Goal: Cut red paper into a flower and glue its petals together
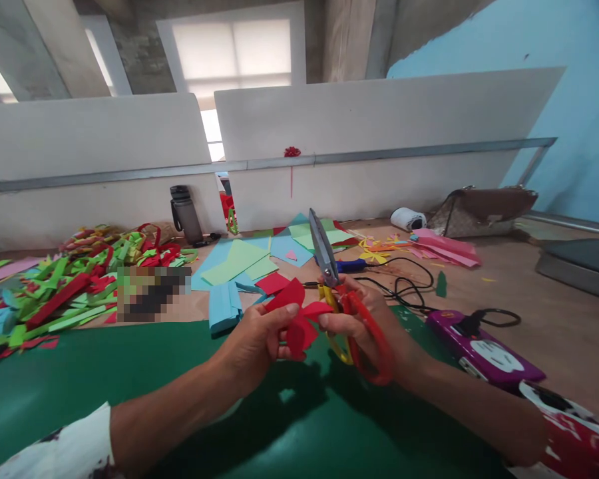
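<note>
While my left hand (pixel 252 342) pinches a red paper flower (pixel 295 319) near the centre of my view, my right hand (pixel 382 322) is wrapped round scissors (pixel 328 269) with red and yellow handles, the blades pointing between 11 and 12 o'clock. A right fingertip sits by the flower's 3 o'clock petal, though I can't be sure whether it touches. I hold the flower above a green mat (pixel 130 372), which covers the near part of the worktop (pixel 554 319). From the flower, folded blue paper (pixel 224 307) lies at 9 o'clock, with a heap of green and red strips (pixel 60 303) farther out that way. A dark bottle (pixel 186 216) stands upright toward 10, a purple case (pixel 489 352) lies at 3, and a brown bag (pixel 489 209) at 2.
</note>
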Motion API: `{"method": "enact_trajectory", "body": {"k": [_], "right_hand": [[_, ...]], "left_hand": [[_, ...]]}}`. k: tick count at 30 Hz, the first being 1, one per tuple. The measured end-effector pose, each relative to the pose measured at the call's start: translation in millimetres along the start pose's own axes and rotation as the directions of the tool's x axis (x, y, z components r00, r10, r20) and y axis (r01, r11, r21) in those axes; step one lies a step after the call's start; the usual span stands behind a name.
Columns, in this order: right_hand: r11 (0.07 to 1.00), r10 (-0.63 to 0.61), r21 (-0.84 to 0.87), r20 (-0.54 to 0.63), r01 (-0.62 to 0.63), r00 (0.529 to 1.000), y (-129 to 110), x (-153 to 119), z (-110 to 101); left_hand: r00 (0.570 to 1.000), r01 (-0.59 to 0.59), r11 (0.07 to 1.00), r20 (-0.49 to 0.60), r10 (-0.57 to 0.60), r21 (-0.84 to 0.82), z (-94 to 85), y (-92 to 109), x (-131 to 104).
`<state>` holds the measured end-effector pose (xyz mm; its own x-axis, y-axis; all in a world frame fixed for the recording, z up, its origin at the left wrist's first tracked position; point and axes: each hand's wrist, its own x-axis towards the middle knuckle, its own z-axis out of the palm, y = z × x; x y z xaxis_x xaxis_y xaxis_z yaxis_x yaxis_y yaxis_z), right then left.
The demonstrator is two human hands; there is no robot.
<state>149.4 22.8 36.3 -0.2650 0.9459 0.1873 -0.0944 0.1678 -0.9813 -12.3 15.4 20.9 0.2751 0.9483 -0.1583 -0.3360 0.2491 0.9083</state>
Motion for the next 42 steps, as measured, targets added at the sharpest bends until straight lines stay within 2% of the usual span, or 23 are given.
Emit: {"method": "enact_trajectory", "body": {"k": [5,9,13,19,27,33,37,40,42], "right_hand": [[0.997,0.071,0.028,0.064,-0.072,0.995,4.3,2.0,-2.1],[0.999,0.048,0.021,0.068,-0.050,0.997,4.7,2.3,-3.5],[0.999,0.043,-0.018,0.052,-0.043,0.998,4.2,2.3,-2.8],[0.999,0.049,0.011,0.012,-0.050,0.999,6.8,2.2,-2.0],[0.998,0.021,-0.054,-0.080,-0.025,0.997,8.6,6.9,-9.1],[0.995,0.095,0.020,0.044,-0.096,0.994,6.8,2.8,1.7],[0.985,0.154,0.073,0.028,-0.155,0.988,7.0,-1.8,10.2],[0.981,0.157,0.116,0.005,-0.156,0.988,2.7,-5.3,12.1],[0.981,0.175,0.084,-0.026,-0.172,0.984,-1.6,-7.4,11.9]], "left_hand": [[1.000,-0.002,1.000,0.029,0.002,0.013,-9.8,-2.4,6.4],[1.000,-0.002,0.998,0.022,0.000,0.057,-13.9,-5.2,9.6],[1.000,0.012,0.994,0.019,-0.014,0.107,-12.8,-3.5,9.1],[0.999,-0.023,0.990,0.026,0.020,0.138,-7.7,3.6,5.3],[0.994,-0.030,0.985,-0.096,0.047,0.170,-14.9,15.6,7.0],[0.981,-0.068,0.947,-0.153,0.121,0.313,-9.4,16.1,6.8],[0.984,-0.095,0.926,-0.106,0.142,0.365,-5.1,14.2,5.3],[0.991,-0.079,0.951,-0.078,0.107,0.300,-6.1,13.4,4.4],[0.995,-0.064,0.967,-0.057,0.080,0.245,-8.3,13.2,4.0]]}}
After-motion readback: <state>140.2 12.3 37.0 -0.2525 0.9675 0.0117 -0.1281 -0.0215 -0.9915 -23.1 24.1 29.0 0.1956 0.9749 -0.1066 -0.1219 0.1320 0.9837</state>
